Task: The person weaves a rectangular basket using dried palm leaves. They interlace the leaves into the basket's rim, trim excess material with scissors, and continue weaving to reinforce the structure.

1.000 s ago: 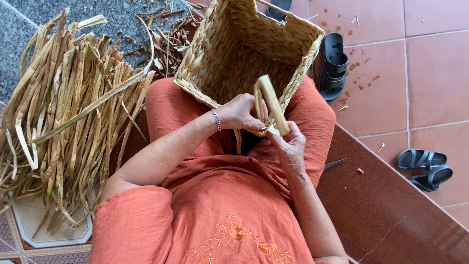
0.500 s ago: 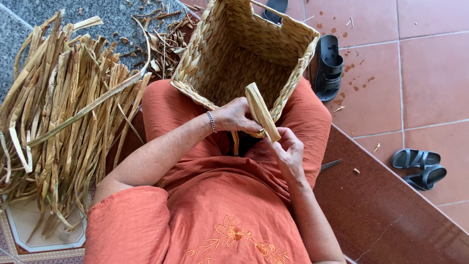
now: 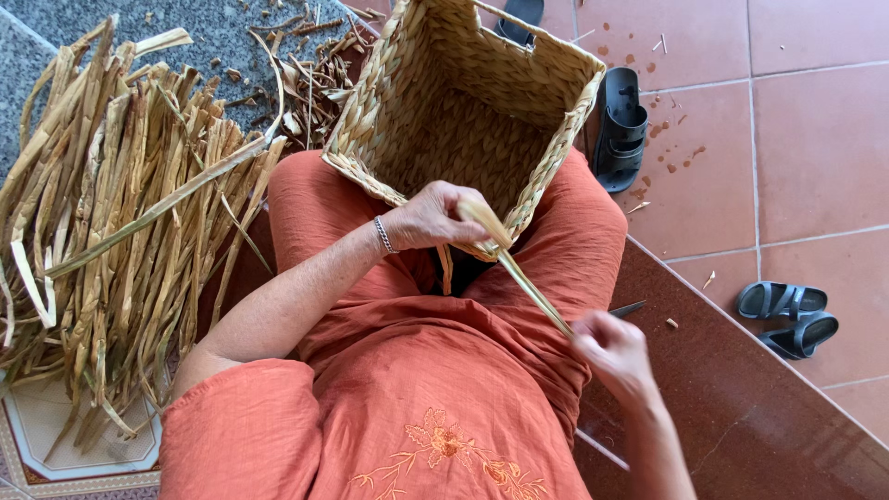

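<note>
Left hand (image 3: 435, 218) pins dried strand (image 3: 519, 273) against woven basket (image 3: 463, 120) rim on the lap; right hand (image 3: 611, 352) fingers closed on its end. Hard pulling may snap it.

This looks like the tiled porch or yard of a home used for handcraft. Terracotta floor tiles (image 3: 815, 139) meet a grey stone patch (image 3: 56, 37). Dark sandals (image 3: 789, 315) lie kicked off on the floor. A big heap of dried reed strips (image 3: 120, 241) lies beside a half-woven basket (image 3: 463, 111), with scraps scattered around.
</note>
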